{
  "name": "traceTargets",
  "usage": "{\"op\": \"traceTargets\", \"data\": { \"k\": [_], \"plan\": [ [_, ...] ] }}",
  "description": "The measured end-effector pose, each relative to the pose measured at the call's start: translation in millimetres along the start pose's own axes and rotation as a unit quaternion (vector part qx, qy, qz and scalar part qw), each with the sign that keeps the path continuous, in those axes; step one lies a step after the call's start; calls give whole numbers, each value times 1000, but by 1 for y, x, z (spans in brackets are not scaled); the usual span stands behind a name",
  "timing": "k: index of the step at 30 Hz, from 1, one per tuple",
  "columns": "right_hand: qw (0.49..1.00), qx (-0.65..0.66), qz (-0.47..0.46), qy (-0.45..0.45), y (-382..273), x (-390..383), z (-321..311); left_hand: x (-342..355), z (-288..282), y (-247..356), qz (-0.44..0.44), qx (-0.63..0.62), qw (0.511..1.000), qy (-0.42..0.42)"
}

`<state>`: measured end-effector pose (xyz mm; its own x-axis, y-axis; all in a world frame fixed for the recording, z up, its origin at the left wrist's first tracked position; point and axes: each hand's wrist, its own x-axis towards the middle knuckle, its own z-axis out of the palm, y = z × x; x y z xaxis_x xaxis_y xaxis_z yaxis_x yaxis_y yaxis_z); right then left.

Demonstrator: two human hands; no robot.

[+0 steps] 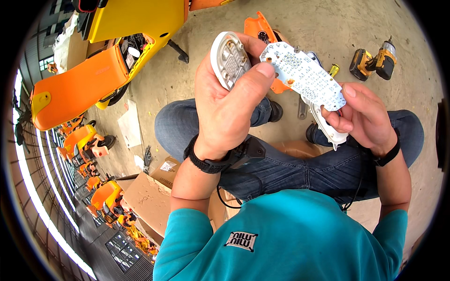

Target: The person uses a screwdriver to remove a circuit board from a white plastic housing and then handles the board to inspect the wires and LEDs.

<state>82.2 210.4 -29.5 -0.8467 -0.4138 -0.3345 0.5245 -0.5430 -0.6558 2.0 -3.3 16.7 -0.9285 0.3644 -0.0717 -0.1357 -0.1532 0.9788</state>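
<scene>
My left hand (222, 114) is closed around a rounded white plastic cover (230, 58), its ribbed inner side showing. The left thumb also rests against the end of a long white circuit board (304, 72) dotted with small components. At the board's other end, my right hand (368, 114) pinches its edge between thumb and fingers. Beneath the board lies a white plastic housing (331, 132), partly hidden by it and touching my right fingers. Behind the board an orange plastic part (258, 28) is partly covered.
On the concrete floor ahead lie a yellow-and-black cordless drill (375, 61), a yellow-handled tool (333, 70) and a wrench (302, 107). A yellow vehicle body (136, 21) with an orange panel (79, 91) stands at the left, near cardboard boxes (147, 199). Several similar vehicles line up beyond.
</scene>
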Motion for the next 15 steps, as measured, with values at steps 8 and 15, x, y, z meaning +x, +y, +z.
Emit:
{"op": "traceTargets", "data": {
  "k": [8,15],
  "plan": [
    [1000,-10,7,10,0,-1,0,2,6,-1,37,89,995,13],
    [1000,-2,5,7,0,0,0,0,8,5,34,74,996,26]
  ]
}}
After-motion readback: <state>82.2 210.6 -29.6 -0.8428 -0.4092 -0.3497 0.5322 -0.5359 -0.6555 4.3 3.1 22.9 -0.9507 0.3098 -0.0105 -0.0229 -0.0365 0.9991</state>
